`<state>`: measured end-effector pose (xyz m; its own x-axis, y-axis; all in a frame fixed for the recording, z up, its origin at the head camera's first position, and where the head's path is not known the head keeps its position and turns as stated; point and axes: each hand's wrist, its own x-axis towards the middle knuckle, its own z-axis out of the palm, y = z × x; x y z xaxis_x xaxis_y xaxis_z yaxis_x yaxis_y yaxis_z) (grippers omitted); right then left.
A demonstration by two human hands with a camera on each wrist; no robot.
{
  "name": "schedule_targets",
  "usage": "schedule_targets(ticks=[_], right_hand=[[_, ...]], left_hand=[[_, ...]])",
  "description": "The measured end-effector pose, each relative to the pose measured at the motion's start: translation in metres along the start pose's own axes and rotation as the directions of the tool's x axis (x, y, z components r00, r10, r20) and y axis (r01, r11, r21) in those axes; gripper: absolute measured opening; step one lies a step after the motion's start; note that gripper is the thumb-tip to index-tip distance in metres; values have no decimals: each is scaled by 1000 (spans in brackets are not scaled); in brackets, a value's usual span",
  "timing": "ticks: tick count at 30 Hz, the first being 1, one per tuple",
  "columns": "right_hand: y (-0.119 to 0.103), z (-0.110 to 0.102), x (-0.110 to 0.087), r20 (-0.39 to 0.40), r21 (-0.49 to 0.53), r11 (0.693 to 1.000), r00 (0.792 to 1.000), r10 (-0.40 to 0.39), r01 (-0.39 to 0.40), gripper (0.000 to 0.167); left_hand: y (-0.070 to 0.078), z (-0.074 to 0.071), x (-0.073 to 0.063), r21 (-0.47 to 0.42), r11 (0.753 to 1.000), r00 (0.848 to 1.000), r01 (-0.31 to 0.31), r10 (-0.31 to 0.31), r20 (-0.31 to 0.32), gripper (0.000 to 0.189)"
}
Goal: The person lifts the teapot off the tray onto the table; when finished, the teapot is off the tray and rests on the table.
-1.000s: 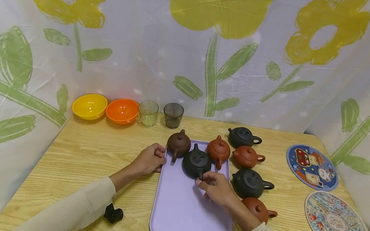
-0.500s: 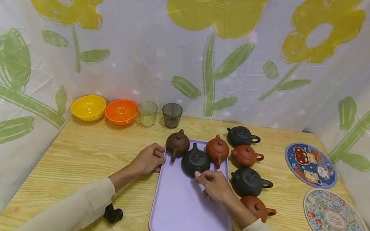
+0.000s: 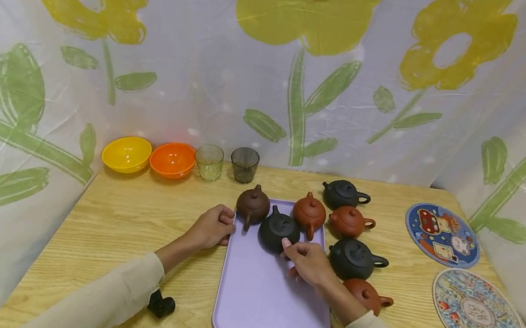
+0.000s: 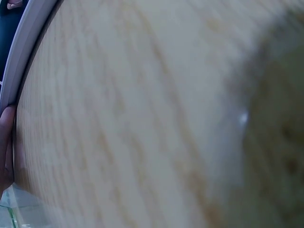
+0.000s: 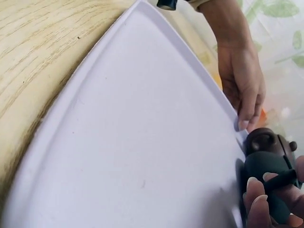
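A lilac tray [image 3: 271,308] lies on the table, bearing a black teapot [image 3: 274,235] near its far end. Behind the black pot are a dark brown teapot [image 3: 253,206] at the left and a reddish-brown teapot [image 3: 309,212] at the right. My right hand [image 3: 309,263] pinches the black teapot's handle; the fingers curl round this handle [image 5: 280,180] in the right wrist view. With its fingertips, my left hand [image 3: 213,226] grips the tray's left rim near the brown pot. The left wrist view shows mostly wood, with one finger [image 4: 5,130] at the rim.
Right of the tray stand several black and reddish teapots [image 3: 352,259], one partly behind my right forearm. Two round mats, one blue [image 3: 443,235] and one floral [image 3: 479,316], lie farther right. A yellow bowl [image 3: 127,154], an orange bowl [image 3: 173,160] and two glasses [image 3: 244,164] line the back left.
The black teapot has turned slightly, its spout now leaning a little more left. My right fingers have shifted slightly at the handle. My left hand stays at the tray's rim.
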<state>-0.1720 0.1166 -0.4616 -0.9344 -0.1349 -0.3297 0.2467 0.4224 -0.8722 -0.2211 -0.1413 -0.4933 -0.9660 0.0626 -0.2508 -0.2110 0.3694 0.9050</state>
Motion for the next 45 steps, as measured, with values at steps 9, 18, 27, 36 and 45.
schedule_targets(ticks=[9,18,27,36,45], right_hand=[[2,-6,-3,6,14,1000,1000,18,-18,34],[2,-14,-13,22,25,999,999,24,-25,33],[-5,-23,-26,58,23,1000,998,7,-8,38],[-6,-34,-35,103,21,999,994,-44,42,37],[-10,-49,-42,139,3,998,989,-58,58,36]], left_hand=[[-3,0,0,7,1000,1000,-8,8,-8,31],[-2,1,0,4,1000,1000,2,-2,-7,31],[-1,-2,-1,-3,1000,1000,-5,5,-5,32],[0,0,-1,-9,1000,1000,-7,7,-2,32],[1,-1,-1,12,1000,1000,-1,1,-6,32]])
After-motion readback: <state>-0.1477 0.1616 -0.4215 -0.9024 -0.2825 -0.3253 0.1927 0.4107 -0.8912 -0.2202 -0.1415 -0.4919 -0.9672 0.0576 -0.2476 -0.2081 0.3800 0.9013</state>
